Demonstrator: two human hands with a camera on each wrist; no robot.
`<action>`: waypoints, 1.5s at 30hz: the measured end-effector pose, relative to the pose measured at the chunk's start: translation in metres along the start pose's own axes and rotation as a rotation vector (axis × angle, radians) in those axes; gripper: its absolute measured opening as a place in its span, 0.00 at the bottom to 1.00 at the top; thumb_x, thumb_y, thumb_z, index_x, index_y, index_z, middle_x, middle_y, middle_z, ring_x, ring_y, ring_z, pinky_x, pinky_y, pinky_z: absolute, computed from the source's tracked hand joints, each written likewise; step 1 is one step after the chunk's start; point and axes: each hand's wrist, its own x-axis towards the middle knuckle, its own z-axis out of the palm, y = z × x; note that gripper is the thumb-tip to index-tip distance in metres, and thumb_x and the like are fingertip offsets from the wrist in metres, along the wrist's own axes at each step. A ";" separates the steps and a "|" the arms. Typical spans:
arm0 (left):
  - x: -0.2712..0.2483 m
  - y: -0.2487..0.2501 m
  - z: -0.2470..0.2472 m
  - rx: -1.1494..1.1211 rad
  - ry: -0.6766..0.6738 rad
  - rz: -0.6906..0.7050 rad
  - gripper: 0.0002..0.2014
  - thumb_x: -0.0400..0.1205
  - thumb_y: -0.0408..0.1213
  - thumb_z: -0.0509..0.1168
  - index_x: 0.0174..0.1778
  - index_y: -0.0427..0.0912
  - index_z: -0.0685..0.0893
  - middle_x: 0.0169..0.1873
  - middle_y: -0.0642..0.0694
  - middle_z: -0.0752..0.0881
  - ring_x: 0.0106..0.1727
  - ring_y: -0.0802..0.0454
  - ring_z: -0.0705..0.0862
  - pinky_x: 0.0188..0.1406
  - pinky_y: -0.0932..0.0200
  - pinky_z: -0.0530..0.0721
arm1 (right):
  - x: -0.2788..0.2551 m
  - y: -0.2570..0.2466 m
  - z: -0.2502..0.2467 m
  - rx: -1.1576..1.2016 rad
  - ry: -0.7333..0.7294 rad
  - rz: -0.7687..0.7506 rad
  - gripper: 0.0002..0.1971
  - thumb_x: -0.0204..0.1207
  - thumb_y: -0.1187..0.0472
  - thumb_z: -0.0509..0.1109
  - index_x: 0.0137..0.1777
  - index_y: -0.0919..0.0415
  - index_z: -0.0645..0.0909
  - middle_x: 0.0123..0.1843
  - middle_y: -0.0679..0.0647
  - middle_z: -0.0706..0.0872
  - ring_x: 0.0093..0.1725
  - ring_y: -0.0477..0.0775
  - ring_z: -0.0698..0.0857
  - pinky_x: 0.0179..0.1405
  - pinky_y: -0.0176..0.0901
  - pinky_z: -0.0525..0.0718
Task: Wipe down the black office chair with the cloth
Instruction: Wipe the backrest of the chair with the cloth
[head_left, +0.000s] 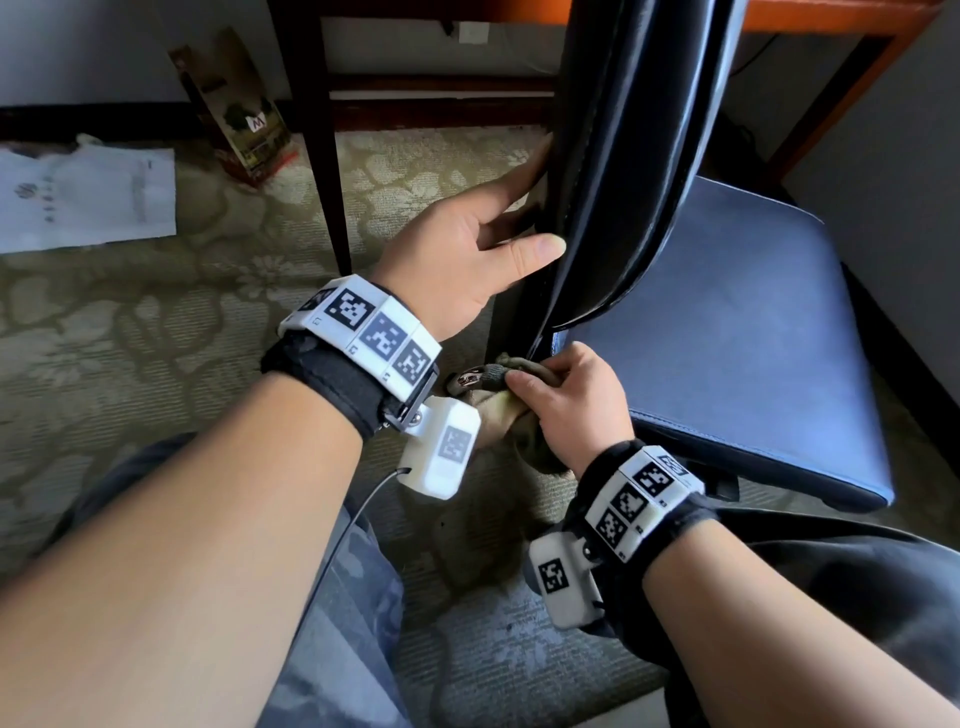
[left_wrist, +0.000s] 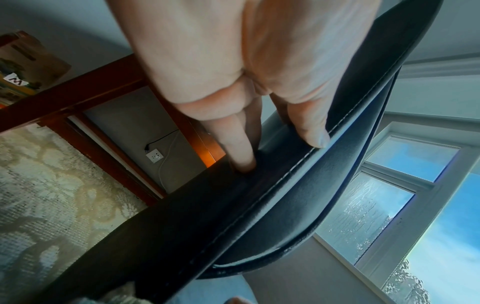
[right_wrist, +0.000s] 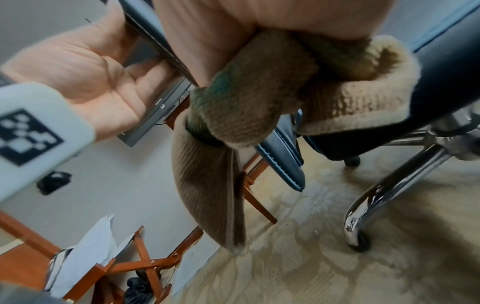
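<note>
The black office chair's backrest (head_left: 639, 156) rises over its dark blue-black seat (head_left: 753, 338). My left hand (head_left: 519, 218) holds the backrest's left edge, thumb on the front and fingers behind; the left wrist view shows the same hold by the left hand (left_wrist: 280, 152) at the stitched edge of the backrest (left_wrist: 259, 216). Lower down, my right hand (head_left: 566, 405) grips a bunched tan cloth (head_left: 493, 384) against the backrest's foot. In the right wrist view the cloth (right_wrist: 246, 107) hangs from my fist beside the chrome chair base (right_wrist: 389, 185).
A wooden desk leg (head_left: 322, 156) stands just left of the chair on patterned carpet (head_left: 156, 338). A paper bag (head_left: 239, 114) and a white sheet (head_left: 88, 197) lie further left. A wall (head_left: 883, 130) closes in on the right. A folding wooden rack (right_wrist: 145, 265) stands nearby.
</note>
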 end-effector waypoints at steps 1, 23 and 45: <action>0.000 0.000 -0.001 0.020 0.002 0.000 0.36 0.84 0.41 0.74 0.86 0.63 0.68 0.74 0.55 0.86 0.78 0.58 0.82 0.84 0.38 0.75 | -0.003 -0.001 -0.001 0.024 -0.002 -0.016 0.15 0.73 0.47 0.83 0.43 0.52 0.80 0.39 0.44 0.85 0.41 0.41 0.85 0.35 0.35 0.76; -0.002 -0.017 -0.002 0.204 -0.035 -0.024 0.44 0.81 0.38 0.79 0.91 0.56 0.64 0.73 0.62 0.85 0.73 0.65 0.84 0.79 0.50 0.81 | -0.006 -0.001 -0.009 0.429 0.075 0.069 0.19 0.66 0.45 0.84 0.39 0.55 0.79 0.39 0.60 0.92 0.42 0.70 0.92 0.42 0.70 0.91; -0.002 -0.020 0.001 0.138 -0.034 -0.040 0.43 0.75 0.50 0.80 0.85 0.69 0.69 0.72 0.61 0.87 0.76 0.59 0.83 0.77 0.37 0.81 | -0.021 0.008 0.008 0.416 0.070 0.006 0.11 0.79 0.58 0.79 0.48 0.45 0.78 0.37 0.53 0.93 0.31 0.60 0.91 0.30 0.59 0.89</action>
